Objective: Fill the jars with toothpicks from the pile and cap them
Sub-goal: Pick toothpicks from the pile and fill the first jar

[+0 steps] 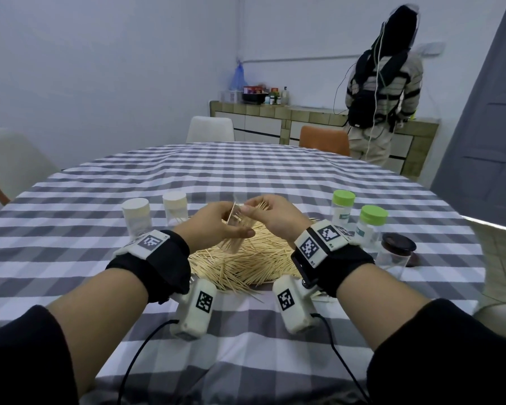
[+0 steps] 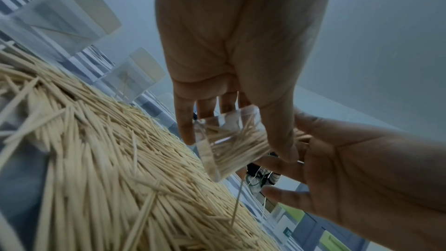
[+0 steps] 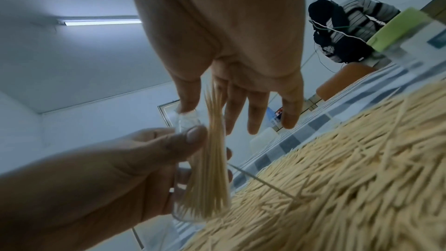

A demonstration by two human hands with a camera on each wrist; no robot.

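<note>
My left hand [image 1: 216, 226] grips a clear uncapped jar [image 1: 234, 235] partly filled with toothpicks and holds it tilted just above the toothpick pile [image 1: 246, 264]. In the left wrist view its fingers and thumb wrap the jar [image 2: 229, 146]. My right hand [image 1: 272, 217] is at the jar's mouth. Its thumb and forefinger pinch the tops of a toothpick bundle [image 3: 212, 140] standing in the jar [image 3: 193, 188], while the other fingers stay straight. One loose toothpick [image 2: 237, 201] slants from the jar down to the pile.
Two white-capped jars [image 1: 135, 217] [image 1: 175, 210] stand left of the pile. Two green-capped jars [image 1: 343, 209] [image 1: 370, 229] and a dark-lidded jar [image 1: 396, 252] stand to the right. The checked tablecloth [image 1: 246, 176] stretches beyond. A person [image 1: 383, 92] stands at the far counter.
</note>
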